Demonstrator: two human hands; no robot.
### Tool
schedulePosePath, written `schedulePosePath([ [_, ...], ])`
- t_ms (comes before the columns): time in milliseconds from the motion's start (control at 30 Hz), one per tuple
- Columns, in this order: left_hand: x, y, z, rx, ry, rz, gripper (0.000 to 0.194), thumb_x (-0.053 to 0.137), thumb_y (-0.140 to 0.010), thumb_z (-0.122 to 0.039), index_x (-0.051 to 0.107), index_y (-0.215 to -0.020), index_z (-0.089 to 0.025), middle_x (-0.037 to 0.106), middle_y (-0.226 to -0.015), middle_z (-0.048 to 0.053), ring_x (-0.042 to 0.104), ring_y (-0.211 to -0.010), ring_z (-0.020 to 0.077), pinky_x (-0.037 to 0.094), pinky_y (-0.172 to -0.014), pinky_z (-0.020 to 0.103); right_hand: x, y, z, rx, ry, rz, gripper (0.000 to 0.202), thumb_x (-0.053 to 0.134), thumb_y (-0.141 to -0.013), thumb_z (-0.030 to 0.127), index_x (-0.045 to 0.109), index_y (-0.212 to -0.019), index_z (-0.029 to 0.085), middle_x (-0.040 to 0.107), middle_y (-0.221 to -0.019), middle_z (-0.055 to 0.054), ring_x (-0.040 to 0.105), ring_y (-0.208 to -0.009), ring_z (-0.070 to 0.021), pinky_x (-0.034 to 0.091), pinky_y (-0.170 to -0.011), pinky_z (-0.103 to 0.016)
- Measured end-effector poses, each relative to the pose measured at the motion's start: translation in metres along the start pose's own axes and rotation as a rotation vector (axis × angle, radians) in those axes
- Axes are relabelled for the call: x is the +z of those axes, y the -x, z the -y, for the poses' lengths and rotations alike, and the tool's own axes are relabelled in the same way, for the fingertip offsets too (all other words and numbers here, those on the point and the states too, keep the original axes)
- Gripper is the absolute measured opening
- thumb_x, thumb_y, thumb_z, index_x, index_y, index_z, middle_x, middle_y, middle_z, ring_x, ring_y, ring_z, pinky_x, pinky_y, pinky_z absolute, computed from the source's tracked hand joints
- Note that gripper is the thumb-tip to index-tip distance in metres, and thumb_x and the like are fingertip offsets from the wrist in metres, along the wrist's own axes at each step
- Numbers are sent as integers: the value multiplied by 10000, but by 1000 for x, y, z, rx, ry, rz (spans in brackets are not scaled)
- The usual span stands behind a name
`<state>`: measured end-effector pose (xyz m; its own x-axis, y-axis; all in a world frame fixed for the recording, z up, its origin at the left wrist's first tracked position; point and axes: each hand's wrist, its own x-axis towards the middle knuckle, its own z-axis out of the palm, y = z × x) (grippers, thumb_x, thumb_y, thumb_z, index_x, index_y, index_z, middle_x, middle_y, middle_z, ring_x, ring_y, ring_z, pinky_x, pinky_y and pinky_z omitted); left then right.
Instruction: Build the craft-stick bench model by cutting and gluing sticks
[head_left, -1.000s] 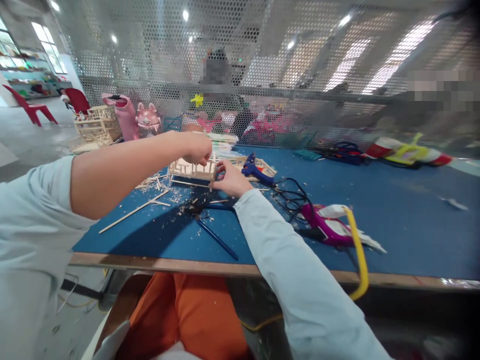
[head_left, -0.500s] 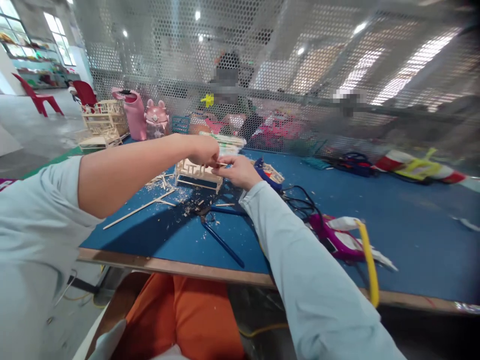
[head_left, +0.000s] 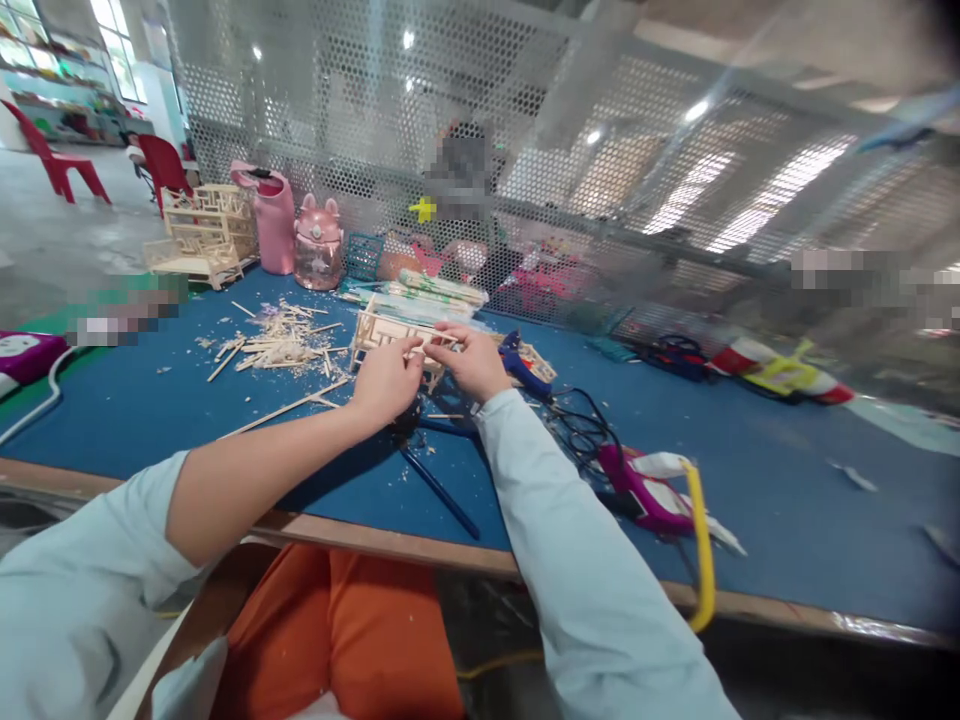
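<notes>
Since the earlier frame the left hand (head_left: 388, 382) dropped low, meeting the right hand (head_left: 474, 360); both pinch the near edge of the little stick frame (head_left: 390, 332) mid-tabletop (head_left: 112, 420), sticks and scraps (head_left: 281, 345) scattered left, glue gun (head_left: 525, 362) just right.

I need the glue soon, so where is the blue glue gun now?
In the head view, the blue glue gun lies on the blue table, just right of the right hand, beside the black cable.
</notes>
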<state>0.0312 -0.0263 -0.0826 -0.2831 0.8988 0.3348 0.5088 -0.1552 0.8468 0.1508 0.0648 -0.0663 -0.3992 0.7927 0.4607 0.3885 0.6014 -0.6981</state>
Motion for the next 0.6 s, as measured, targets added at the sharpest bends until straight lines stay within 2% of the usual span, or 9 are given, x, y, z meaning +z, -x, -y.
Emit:
schedulePosePath([
  [67,-2,-6,-4,111,-237,-28,339,482,-836,-263,673,-1097,-162,716,-776,112,655,-726,242,476,-696,333,-1,1,0,13,1,6,153,681,-646,297,683,-719,163,668,-1074,-98,607,-1031,-216,383,-977,-373],
  [167,-4,-11,-7,137,-432,-17,324,476,-839,-288,701,-1051,-194,718,-850,140,654,-820,285,468,-705,352,-1,1,0,18,0,11,165,680,-653,306,685,-728,159,664,-1095,-107,601,-1050,-225,388,-972,-375],
  [267,-2,-11,-5,106,-454,-4,307,469,-850,-311,723,-990,-209,717,-803,128,649,-802,277,460,-685,332,0,2,0,16,4,8,168,686,-652,318,681,-719,165,666,-1095,-102,601,-1050,-228,388,-971,-376],
  [367,0,-11,-2,134,-442,-7,304,462,-855,-305,725,-980,-216,719,-785,105,646,-762,244,451,-677,304,1,1,-1,1,6,12,169,684,-654,329,670,-707,169,666,-1079,-94,598,-1043,-226,385,-973,-378],
  [467,-1,-11,2,185,-404,-31,306,449,-858,-291,728,-950,-207,713,-736,89,635,-700,218,440,-659,286,-3,0,-3,-36,-26,4,250,672,-654,342,657,-836,172,665,-1038,-74,592,-1002,-208,406,-947,-377],
  [533,-2,-12,4,195,-357,-39,311,441,-861,-289,735,-892,-193,696,-667,80,623,-653,206,434,-645,276,-9,-1,-3,-57,-80,-73,347,637,-676,358,617,-973,179,652,-1015,-62,586,-952,-181,438,-894,-350],
  [600,-3,-13,5,189,-312,-34,314,441,-862,-288,736,-846,-183,678,-617,73,609,-610,195,429,-627,266,-16,-2,-2,-58,-130,-180,361,569,-724,376,582,-1031,188,638,-959,-47,581,-877,-154,462,-819,-311],
])
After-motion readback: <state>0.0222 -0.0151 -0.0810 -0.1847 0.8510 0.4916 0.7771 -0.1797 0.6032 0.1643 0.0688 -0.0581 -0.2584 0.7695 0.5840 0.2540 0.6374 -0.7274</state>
